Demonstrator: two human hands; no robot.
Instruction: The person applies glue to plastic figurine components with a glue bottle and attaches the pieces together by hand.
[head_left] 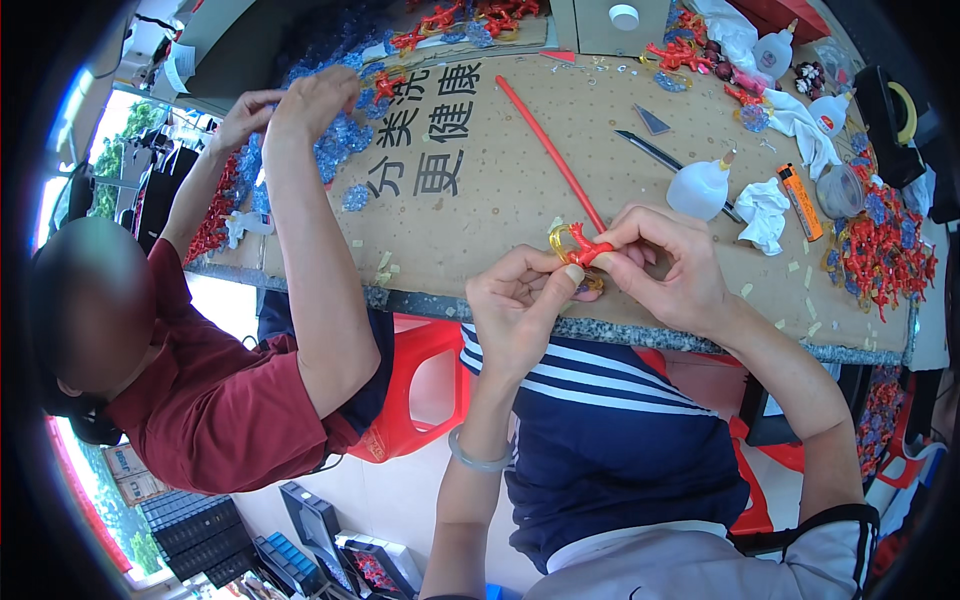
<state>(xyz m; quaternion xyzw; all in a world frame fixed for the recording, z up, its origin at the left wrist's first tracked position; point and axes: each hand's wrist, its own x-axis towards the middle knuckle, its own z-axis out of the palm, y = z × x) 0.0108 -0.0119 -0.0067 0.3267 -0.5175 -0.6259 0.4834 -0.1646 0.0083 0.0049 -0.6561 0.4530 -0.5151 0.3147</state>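
Observation:
Both my hands are closed on a small red figurine (583, 246) with a yellow, partly see-through loop on its left side, just above the table's near edge. Thumb and fingertips of my left hand (520, 302) pinch its lower left part. My right hand (672, 266) grips its right end between thumb and index finger. The fingers cover part of the figurine, so its full shape is hidden. A long red stick (548, 145) lies on the cardboard, its near end close behind the figurine.
Cardboard (590, 110) covers the table. On the right lie a white squeeze bottle (700, 188), a dark pen-like tool (648, 150), crumpled tissue (765, 215), an orange box (800, 202) and a pile of red figurines (885, 255). A co-worker's hands (310, 105) are over blue pieces (340, 140).

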